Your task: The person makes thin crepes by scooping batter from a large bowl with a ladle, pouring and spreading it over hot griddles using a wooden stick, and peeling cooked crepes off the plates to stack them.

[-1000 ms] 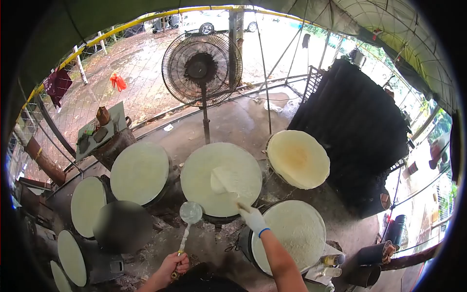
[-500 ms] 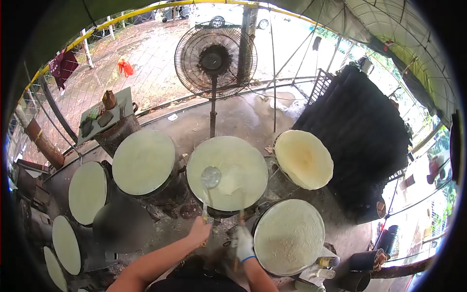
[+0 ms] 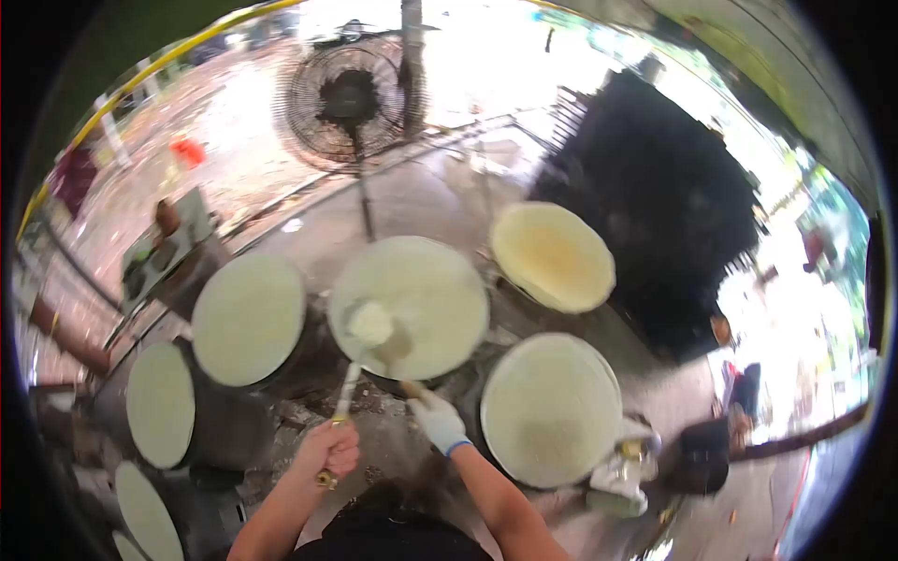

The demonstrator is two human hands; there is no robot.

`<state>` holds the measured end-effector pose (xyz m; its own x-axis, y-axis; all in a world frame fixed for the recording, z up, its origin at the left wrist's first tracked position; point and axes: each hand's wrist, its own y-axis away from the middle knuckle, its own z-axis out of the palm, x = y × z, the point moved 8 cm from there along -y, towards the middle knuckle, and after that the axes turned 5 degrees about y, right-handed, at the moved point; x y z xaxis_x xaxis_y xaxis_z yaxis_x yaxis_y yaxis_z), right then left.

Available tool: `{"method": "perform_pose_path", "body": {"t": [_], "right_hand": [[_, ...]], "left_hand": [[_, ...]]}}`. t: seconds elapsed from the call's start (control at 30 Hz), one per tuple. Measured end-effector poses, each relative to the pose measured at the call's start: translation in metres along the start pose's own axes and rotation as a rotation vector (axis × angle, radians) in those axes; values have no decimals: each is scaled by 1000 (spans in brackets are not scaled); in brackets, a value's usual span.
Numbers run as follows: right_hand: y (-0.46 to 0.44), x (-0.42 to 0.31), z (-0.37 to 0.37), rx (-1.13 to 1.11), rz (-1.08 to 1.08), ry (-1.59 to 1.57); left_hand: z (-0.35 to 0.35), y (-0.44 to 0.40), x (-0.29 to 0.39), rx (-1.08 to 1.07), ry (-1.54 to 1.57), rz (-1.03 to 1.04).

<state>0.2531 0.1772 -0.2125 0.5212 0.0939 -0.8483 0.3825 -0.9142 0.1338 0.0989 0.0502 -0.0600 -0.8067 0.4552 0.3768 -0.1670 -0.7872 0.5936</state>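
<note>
My bare left hand [image 3: 327, 452] is closed round the handle of a ladle [image 3: 350, 388]. The ladle's bowl, with pale batter in it, is over the left front part of the middle round griddle [image 3: 435, 280], which is coated in pale batter. My gloved right hand [image 3: 435, 419] grips a wooden-handled scraper [image 3: 409, 387], whose blurred blade is beside the ladle bowl. Right of my right hand is another coated griddle [image 3: 552, 402]. Behind it lies a round pancake [image 3: 552, 257] with a browned centre.
More coated griddles [image 3: 248, 318] curve along the left. A standing fan [image 3: 352, 98] is behind the middle griddle. A large black heap [image 3: 655, 206] stands at the right back. Bottles [image 3: 636, 449] and a dark bucket [image 3: 703, 456] are at the right front.
The view has shifted. The ladle has moved toward the front left of the middle griddle and now shows batter in its bowl. My right hand with the scraper has come closer to it.
</note>
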Motion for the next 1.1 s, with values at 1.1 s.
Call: {"method": "perform_pose_path", "body": {"t": [1.1], "right_hand": [[39, 50, -190, 276, 142, 672]], "left_hand": [[-56, 57, -115, 142, 211, -53]]}}
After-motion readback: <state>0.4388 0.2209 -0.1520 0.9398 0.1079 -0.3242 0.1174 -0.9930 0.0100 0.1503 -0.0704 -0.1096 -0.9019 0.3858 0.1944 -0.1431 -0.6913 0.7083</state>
